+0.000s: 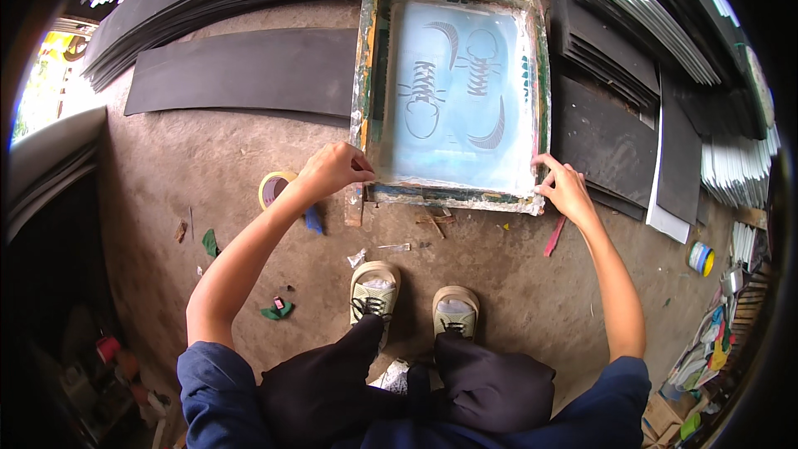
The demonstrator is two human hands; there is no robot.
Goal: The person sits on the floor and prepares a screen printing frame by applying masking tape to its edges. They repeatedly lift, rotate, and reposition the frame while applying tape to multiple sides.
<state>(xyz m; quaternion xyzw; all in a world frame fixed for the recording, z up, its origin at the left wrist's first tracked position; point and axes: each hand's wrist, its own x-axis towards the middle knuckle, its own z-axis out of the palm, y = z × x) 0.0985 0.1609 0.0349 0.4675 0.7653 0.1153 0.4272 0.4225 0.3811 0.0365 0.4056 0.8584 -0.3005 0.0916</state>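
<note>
Two hands at the near corners of a screen frame

The frame lies ahead of the shoes, its blue mesh bearing dark outlines. At its near-left corner, the left hand has thumb and fingertips drawn close together; I cannot tell whether they grip the rim. At its near-right corner, the right hand has thumb and forefinger parted at the edge; its hold is also unclear. Left of the frame lies a black sheet; right of it, more dark sheets. A tape roll sits to its near left.
</note>
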